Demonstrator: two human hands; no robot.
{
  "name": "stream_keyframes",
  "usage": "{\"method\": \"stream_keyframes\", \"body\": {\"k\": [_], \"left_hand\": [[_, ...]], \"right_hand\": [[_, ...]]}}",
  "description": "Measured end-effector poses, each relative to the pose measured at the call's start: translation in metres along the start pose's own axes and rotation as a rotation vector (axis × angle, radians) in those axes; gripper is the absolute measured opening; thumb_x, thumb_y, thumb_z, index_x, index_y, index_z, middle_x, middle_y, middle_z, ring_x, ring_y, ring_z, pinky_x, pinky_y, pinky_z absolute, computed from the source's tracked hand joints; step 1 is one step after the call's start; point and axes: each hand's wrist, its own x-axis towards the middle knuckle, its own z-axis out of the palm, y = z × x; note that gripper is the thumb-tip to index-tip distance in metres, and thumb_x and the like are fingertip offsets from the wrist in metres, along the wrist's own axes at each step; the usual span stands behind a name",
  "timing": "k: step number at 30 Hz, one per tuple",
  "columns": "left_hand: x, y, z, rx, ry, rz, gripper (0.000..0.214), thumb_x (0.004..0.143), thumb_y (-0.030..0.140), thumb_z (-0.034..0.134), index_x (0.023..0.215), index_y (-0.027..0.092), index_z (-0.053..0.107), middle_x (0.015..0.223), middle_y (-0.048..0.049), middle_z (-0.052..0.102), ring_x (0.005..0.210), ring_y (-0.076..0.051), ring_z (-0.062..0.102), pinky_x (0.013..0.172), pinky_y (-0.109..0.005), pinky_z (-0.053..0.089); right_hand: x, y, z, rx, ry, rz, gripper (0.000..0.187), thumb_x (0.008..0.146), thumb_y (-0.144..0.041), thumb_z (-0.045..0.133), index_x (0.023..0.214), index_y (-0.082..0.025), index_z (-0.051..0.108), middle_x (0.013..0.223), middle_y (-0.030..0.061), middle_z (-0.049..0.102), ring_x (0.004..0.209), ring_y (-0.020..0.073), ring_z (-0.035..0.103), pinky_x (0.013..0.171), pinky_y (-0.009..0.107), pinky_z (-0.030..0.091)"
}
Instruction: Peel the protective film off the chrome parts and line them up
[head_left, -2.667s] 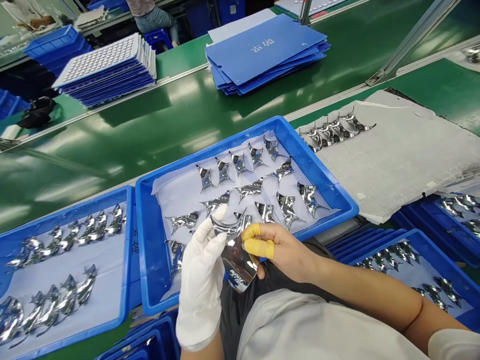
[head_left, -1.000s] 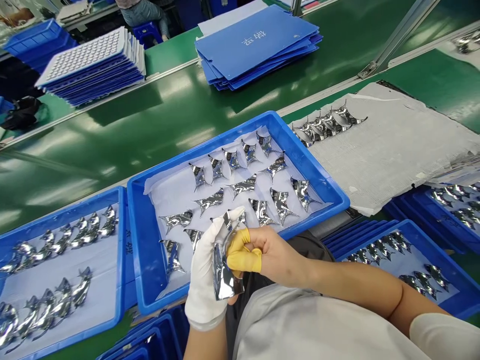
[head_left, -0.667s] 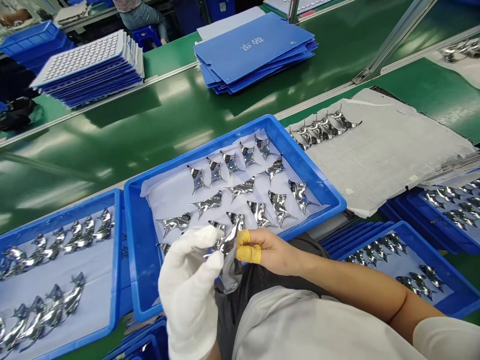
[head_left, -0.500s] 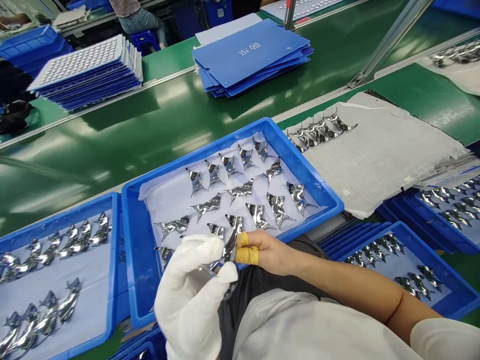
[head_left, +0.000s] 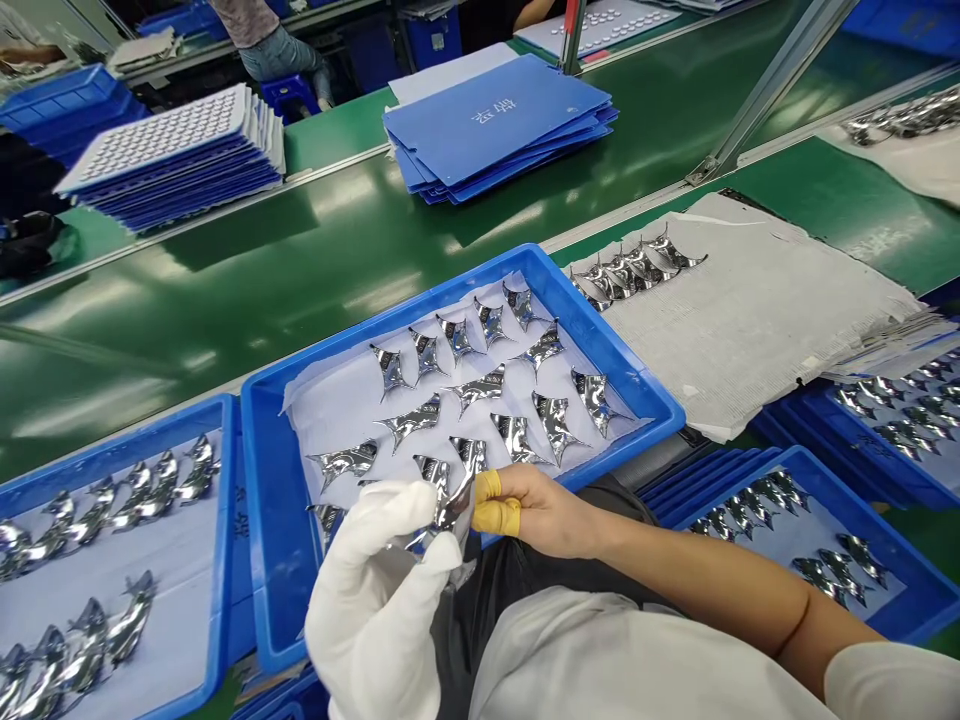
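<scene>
My left hand (head_left: 382,600), in a white glove, pinches a curved, pointed chrome piece (head_left: 452,508) between thumb and fingers. Yellow finger covers sit on two fingertips of my right hand (head_left: 536,510), which are closed at the right edge of the same piece. A thin, translucent strip, maybe film, shows along that edge; the glove hides part of the piece. Beneath and beyond my hands lies a blue tray (head_left: 259,520) lined with white paper. Several similar chrome pieces (head_left: 480,388) are spread over it in loose rows.
Another blue tray (head_left: 225,560) with chrome pieces stands at the left, and one (head_left: 930,590) at the right. More pieces lie on white paper (head_left: 765,300) on the bench. Blue sheets (head_left: 495,115) and white-topped panels (head_left: 172,140) are stacked behind; a metal post (head_left: 765,90) rises at the right.
The held piece has shifted slightly between my fingers, and a translucent strip shows more at its right edge. My hands stay nearly in place; the view tilts slightly.
</scene>
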Motion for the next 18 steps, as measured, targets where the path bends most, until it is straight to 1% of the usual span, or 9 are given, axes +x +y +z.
{"method": "stream_keyframes", "body": {"k": [3,5,7,9,11,13,15,18], "left_hand": [[0.0,-0.001,-0.001,0.0,0.043,-0.036,0.032,0.075,0.015,0.079,0.104,0.028,0.074,0.096,0.0013,0.072,0.098,-0.014,0.063,0.089,-0.023,0.053],[0.001,-0.001,0.0,-0.01,0.083,-0.076,0.029,0.073,0.019,0.081,0.1,0.028,0.075,0.096,0.0016,0.073,0.097,-0.014,0.064,0.089,-0.022,0.053],[0.003,-0.001,0.002,-0.017,0.142,-0.174,0.026,0.073,0.026,0.081,0.098,0.028,0.075,0.096,0.0013,0.074,0.094,-0.015,0.067,0.085,-0.022,0.055],[0.007,-0.002,0.004,-0.011,0.179,-0.322,0.026,0.075,0.032,0.079,0.1,0.027,0.075,0.097,0.0,0.074,0.09,-0.016,0.069,0.081,-0.022,0.056],[0.012,-0.003,0.007,-0.017,0.164,-0.47,0.029,0.078,0.036,0.076,0.105,0.026,0.074,0.101,-0.0021,0.074,0.092,-0.018,0.069,0.082,-0.024,0.056],[0.016,-0.005,0.009,-0.043,0.112,-0.555,0.032,0.081,0.039,0.072,0.11,0.024,0.073,0.107,-0.0047,0.073,0.1,-0.021,0.068,0.086,-0.028,0.056],[0.017,-0.007,0.01,-0.06,0.065,-0.581,0.034,0.084,0.041,0.068,0.113,0.023,0.072,0.11,-0.007,0.071,0.105,-0.025,0.067,0.087,-0.033,0.056],[0.015,-0.012,0.009,-0.062,0.034,-0.581,0.038,0.085,0.044,0.065,0.117,0.025,0.07,0.109,-0.0078,0.071,0.102,-0.027,0.067,0.083,-0.036,0.058]], "right_hand": [[0.001,-0.006,0.001,-0.026,0.005,-0.037,0.04,0.088,-0.05,0.066,0.074,-0.014,0.055,0.073,-0.0006,0.052,0.068,0.0089,0.049,0.071,0.023,0.046],[0.001,-0.01,0.003,-0.028,0.007,-0.018,0.043,0.087,-0.053,0.066,0.071,-0.014,0.053,0.07,-0.0008,0.052,0.066,0.0089,0.05,0.068,0.023,0.047],[-0.001,-0.013,0.005,0.003,0.009,0.032,0.044,0.086,-0.053,0.067,0.071,-0.015,0.052,0.068,-0.0005,0.053,0.064,0.0089,0.051,0.064,0.022,0.047],[-0.004,-0.015,0.008,0.067,0.007,0.095,0.041,0.086,-0.051,0.067,0.072,-0.015,0.052,0.067,-0.0007,0.054,0.061,0.0088,0.053,0.058,0.021,0.046],[-0.007,-0.016,0.009,0.123,0.008,0.135,0.037,0.086,-0.046,0.068,0.075,-0.015,0.053,0.066,-0.002,0.053,0.055,0.0075,0.052,0.053,0.019,0.045],[-0.009,-0.019,0.009,0.145,0.015,0.149,0.03,0.088,-0.04,0.067,0.078,-0.015,0.054,0.067,-0.0028,0.054,0.05,0.0056,0.05,0.052,0.019,0.046],[-0.009,-0.022,0.008,0.155,0.015,0.141,0.025,0.09,-0.035,0.065,0.08,-0.015,0.054,0.068,-0.0027,0.057,0.049,0.0047,0.05,0.054,0.019,0.047],[-0.008,-0.027,0.009,0.21,0.009,0.146,0.024,0.09,-0.034,0.065,0.081,-0.015,0.053,0.065,-0.0038,0.057,0.046,0.0054,0.053,0.051,0.018,0.046]]}}
